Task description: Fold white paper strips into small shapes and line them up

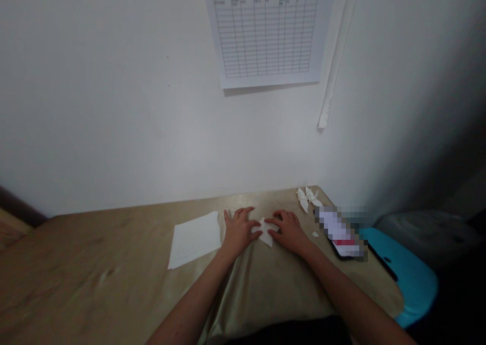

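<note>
- Paper (266, 240), a small white folded piece, lies on the bench (132, 264) between my two hands, and I'm all eyes on it.
- Left hand (240, 228): grip at the paper's left edge, thumb and finger close together. Right hand (289, 232): thumb and finger reaching over the opposite side. Pinching or merely pressing? From this distance I cannot tell.
- Step in hand, I judge: creasing or shaping that piece. The next move calls for light fingertips and edges held true.
- Texture check: crisp, angular paper against a tan, sheeny cover (266, 299) that puckers into soft folds close to me.
- Flat, four-sided white sheets (195, 241) lie beside my left hand; pointed paper shapes (302, 201) sit at the far right corner, near a smooth, dark-edged phone (337, 233).
</note>
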Action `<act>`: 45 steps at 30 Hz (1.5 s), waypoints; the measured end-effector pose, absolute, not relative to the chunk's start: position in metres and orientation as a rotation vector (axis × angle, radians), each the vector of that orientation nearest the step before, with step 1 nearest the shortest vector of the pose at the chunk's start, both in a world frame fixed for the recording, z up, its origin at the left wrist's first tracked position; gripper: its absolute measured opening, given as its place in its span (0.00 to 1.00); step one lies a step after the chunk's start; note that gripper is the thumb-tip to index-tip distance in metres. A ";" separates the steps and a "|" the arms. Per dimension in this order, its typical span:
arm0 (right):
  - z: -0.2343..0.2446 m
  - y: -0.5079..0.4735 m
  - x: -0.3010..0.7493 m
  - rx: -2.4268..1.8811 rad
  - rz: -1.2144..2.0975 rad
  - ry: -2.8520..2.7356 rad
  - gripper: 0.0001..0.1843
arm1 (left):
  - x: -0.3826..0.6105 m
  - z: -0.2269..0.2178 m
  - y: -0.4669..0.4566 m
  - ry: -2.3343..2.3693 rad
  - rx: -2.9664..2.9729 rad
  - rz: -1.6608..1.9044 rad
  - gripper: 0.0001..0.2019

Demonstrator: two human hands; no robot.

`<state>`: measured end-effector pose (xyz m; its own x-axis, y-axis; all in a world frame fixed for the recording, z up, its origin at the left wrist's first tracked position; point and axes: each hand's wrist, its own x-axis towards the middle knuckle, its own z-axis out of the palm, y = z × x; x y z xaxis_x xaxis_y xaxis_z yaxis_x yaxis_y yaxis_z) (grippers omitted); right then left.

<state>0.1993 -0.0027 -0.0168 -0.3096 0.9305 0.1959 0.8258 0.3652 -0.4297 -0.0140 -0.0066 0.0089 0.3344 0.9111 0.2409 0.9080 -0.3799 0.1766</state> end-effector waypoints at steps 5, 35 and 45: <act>-0.018 -0.003 0.202 -1.524 0.367 -2.223 0.21 | -0.016 0.017 -0.009 1.742 2.495 0.457 0.10; -0.016 -0.001 0.200 -1.548 0.328 -2.286 0.24 | -0.014 0.004 -0.009 1.700 2.511 0.311 0.22; -0.005 -0.006 0.199 -1.581 0.303 -2.257 0.23 | -0.011 0.004 -0.011 1.754 2.518 0.311 0.25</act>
<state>0.1986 -0.0058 -0.0051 -0.3044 0.9366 0.1735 0.8577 0.3487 -0.3778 -0.0114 -0.0110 0.0043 0.3335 0.9335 0.1317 0.9219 -0.3521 0.1616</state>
